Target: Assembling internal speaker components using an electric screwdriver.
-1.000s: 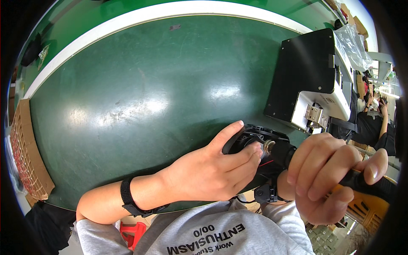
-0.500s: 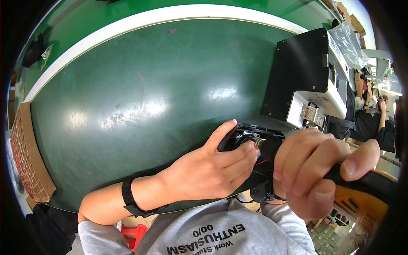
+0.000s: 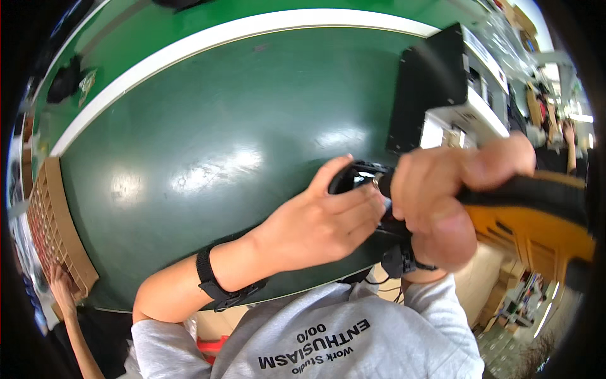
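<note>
Left hand: it point(image 3: 325, 221) gripped a black plastic part point(image 3: 341, 182), one finger standing apart along the far rim, the others pressed together across its middle.
Right hand: it point(image 3: 435, 205) had its fingers curled around the black front of a yellow-and-black power tool point(image 3: 530, 218); blur softened the finger ends.
Black part: it sat between the two hands, over the near right side of the green table point(image 3: 208, 114); whether it touched the tabletop could not be told.
Power tool: its silver tip point(image 3: 377, 181) was at the part, just beside the left fingers; contact could not be made out. Its yellow body reached toward the right.
Black-and-white machine: it point(image 3: 429, 82) stood on the table's right side, beyond the right hand.
Wrists: a black strap point(image 3: 211, 278) circled the left one, and a small black device point(image 3: 398, 260) was at the right.
Tray: a divided cardboard tray point(image 3: 76, 243) lay at the left edge, a co-worker's hand point(image 3: 61, 287) at its near end.
</note>
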Tool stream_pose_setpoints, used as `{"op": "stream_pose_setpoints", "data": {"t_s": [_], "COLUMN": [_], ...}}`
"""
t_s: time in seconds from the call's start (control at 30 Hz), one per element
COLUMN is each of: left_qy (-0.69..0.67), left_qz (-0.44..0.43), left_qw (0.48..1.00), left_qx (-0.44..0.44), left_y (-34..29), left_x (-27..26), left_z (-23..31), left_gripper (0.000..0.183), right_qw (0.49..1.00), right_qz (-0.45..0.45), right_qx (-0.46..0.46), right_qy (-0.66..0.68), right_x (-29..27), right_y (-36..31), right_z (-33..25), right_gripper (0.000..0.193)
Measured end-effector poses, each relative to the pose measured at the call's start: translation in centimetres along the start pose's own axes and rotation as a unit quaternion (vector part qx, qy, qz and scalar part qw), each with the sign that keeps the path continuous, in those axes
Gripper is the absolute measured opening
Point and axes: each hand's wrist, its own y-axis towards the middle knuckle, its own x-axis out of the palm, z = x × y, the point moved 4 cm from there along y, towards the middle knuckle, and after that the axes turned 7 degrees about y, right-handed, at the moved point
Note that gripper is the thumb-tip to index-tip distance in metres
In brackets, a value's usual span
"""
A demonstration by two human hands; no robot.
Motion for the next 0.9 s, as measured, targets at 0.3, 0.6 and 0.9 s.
{"op": "stream_pose_setpoints", "data": {"t_s": [0.3, 0.6, 0.9], "left_qy": [0.013, 0.040, 0.032], "left_qz": [-0.015, -0.025, -0.029], "left_qw": [1.000, 0.999, 0.999], "left_qx": [-0.008, -0.011, -0.019], "left_y": [-0.1, 0.0, -0.7], "left_x": [1.0, 0.0, -0.6], "left_z": [0.2, 0.4, 0.4], "left_gripper": [0.051, 0.057, 0.055], "right_qw": [0.974, 0.956, 0.959], "right_qz": [0.183, 0.244, 0.251], "right_qx": [-0.130, -0.148, -0.108], "right_qy": [-0.012, -0.063, -0.080], "right_x": [-7.8, -8.9, -7.1], "right_y": [-2.2, -2.2, -2.1], "right_z": [-6.8, -5.0, -5.2], "right_gripper": [0.037, 0.031, 0.030]}}
